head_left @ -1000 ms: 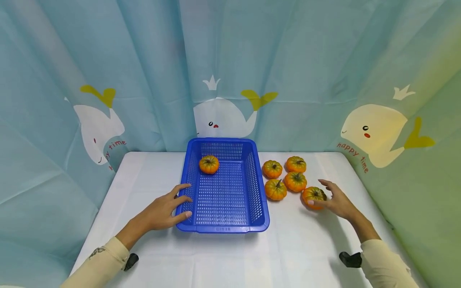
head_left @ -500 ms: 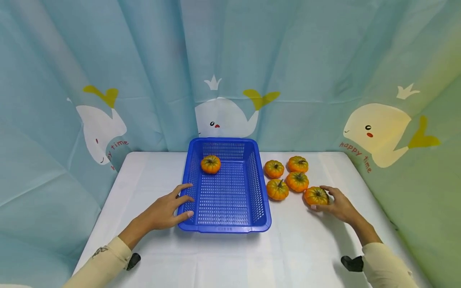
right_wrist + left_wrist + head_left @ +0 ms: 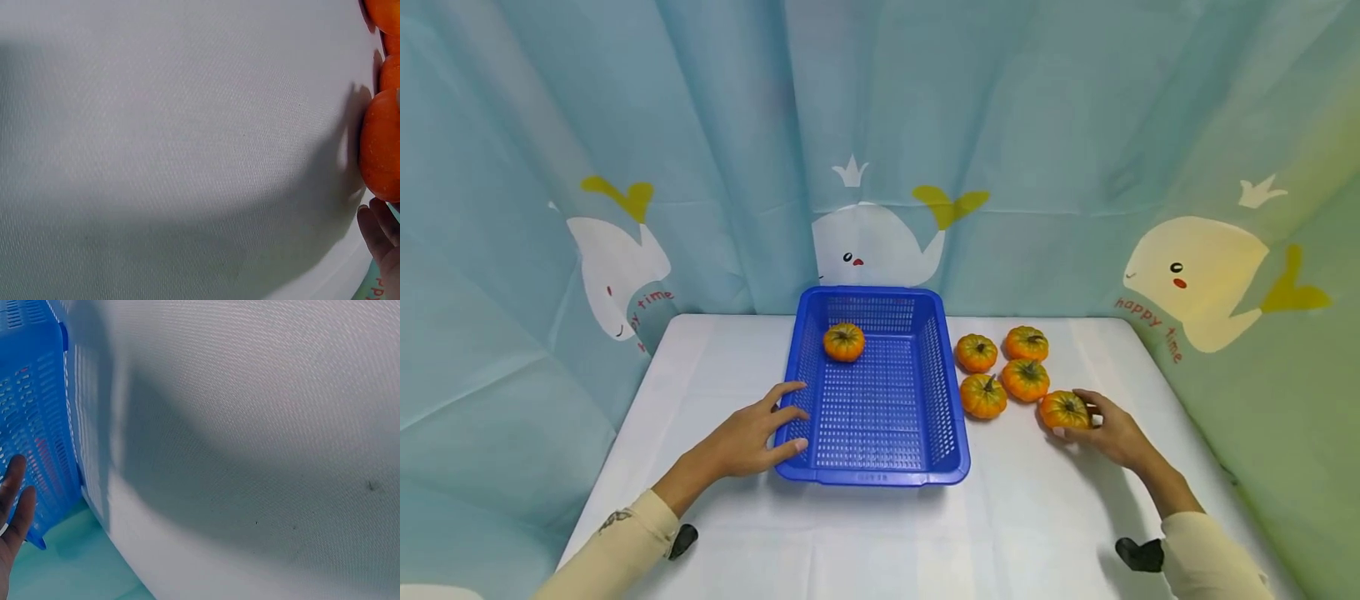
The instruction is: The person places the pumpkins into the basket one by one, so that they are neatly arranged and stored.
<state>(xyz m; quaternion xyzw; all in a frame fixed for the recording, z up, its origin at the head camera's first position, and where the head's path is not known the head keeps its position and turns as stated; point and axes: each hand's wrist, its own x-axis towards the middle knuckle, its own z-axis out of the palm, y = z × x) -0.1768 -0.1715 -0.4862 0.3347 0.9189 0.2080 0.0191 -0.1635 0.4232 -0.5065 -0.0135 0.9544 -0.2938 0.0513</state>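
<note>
A small orange-and-green pumpkin sits on the table at right. My right hand holds it from its right side, thumb at the near edge and fingers at the far edge. In the right wrist view, the fingertips meet the orange pumpkin at the frame's edge, partly cut off. At centre stands a blue perforated basket with one pumpkin in its back left corner. My left hand lies at the basket's left rim, fingers spread loosely over it and gripping nothing.
Several more pumpkins cluster right of the basket, among them a front one and a back one. The white table ends at a blue-green curtain printed with whales.
My right hand's fingers have closed in around the nearest right pumpkin, which stays in place. The left hand keeps its position at the basket. The head view has shifted slightly.
</note>
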